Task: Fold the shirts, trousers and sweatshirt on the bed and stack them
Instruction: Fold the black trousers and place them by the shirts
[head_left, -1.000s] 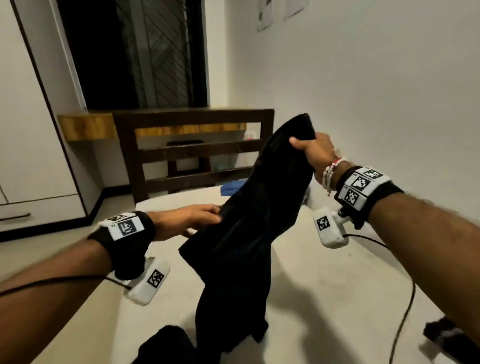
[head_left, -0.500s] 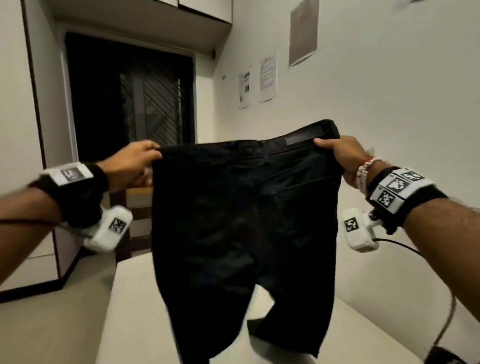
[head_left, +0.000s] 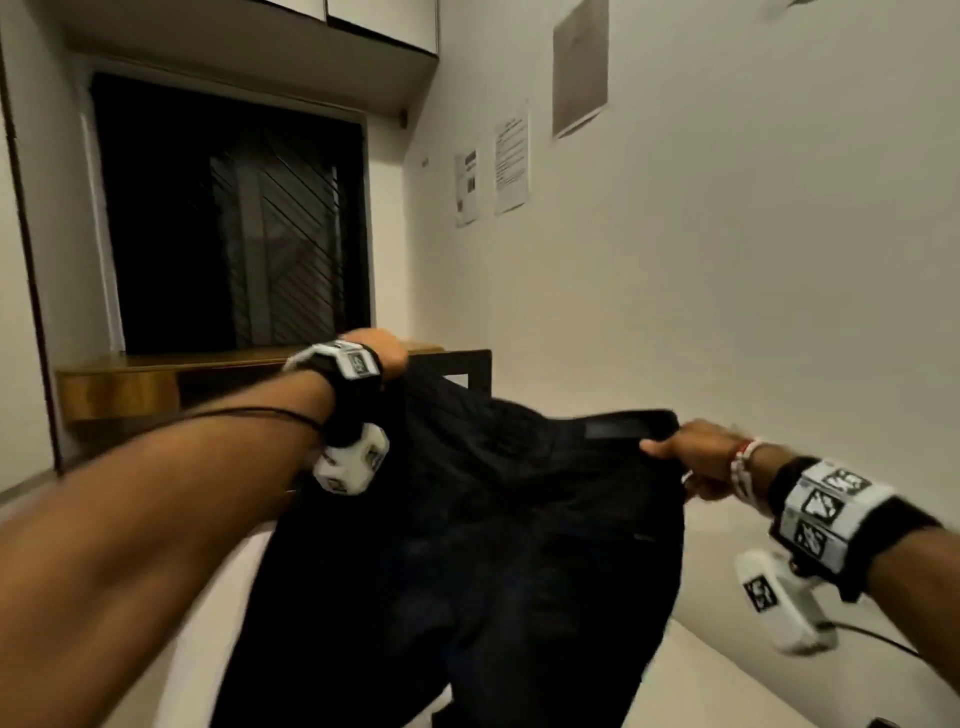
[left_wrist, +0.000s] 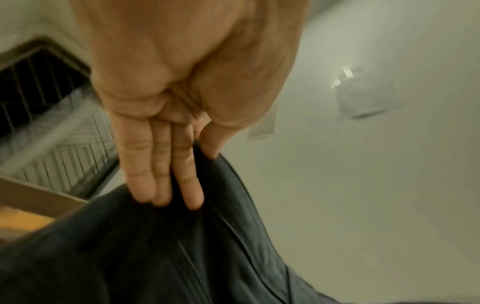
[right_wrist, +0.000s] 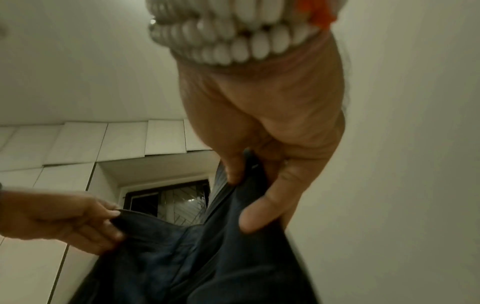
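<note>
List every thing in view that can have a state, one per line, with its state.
black trousers: unfolded, held up by the waistband, legs hanging toward the bed
left hand: pinches one end of the waistband
right hand: pinches the other end of the waistband, lower than the left
bed: pale surface showing below the trousers
window: dark behind its grille

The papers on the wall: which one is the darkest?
The topmost sheet, grey-brown and hung highest, nearest the camera. The two papers below it, towards the window, are white with print.
</note>
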